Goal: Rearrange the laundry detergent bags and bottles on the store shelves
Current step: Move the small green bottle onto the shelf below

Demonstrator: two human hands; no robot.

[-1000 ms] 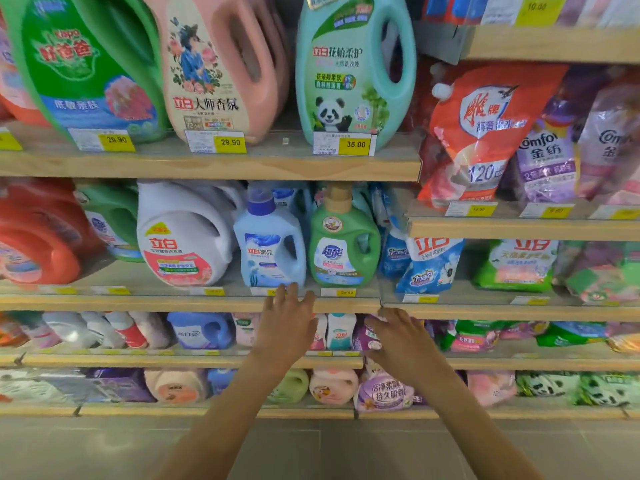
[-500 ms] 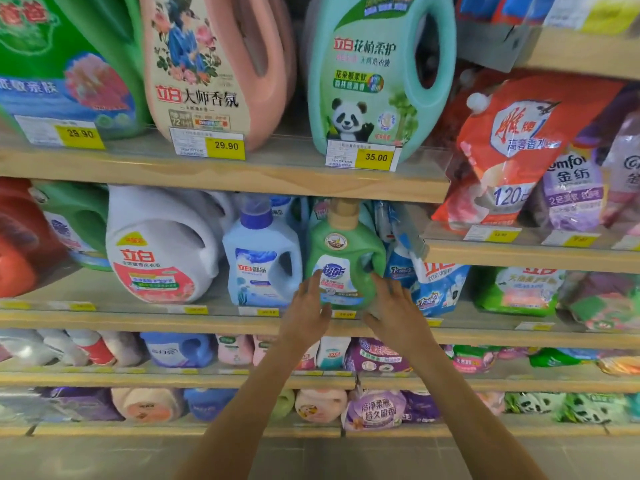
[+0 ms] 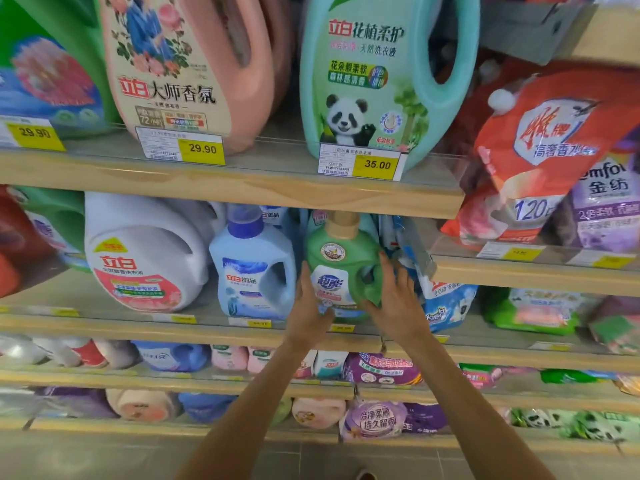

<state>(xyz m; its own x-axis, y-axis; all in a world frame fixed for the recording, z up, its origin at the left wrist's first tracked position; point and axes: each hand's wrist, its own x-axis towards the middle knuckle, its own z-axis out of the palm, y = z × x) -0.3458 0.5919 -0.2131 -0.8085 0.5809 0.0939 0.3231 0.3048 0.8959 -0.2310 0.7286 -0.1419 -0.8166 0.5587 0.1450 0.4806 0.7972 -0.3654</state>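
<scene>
Two bare forearms reach up from the lower edge. The left grip (image 3: 306,306) and the right grip (image 3: 394,306) clasp the small green plastic detergent bottle with a tan cap (image 3: 343,265) from either side, with thumbs across its lower front and fingers curled along its flanks. The bottle is upright at the front of the middle wooden shelf (image 3: 207,332); the grips hide whether its base rests on the board. A pale blue handled bottle (image 3: 252,271) stands just beside the left grip, and a blue-and-white soft pouch (image 3: 446,303) crowds the right. The upper wooden shelf (image 3: 242,192) lies close above the cap, so open room lies only forward, toward the aisle.
</scene>
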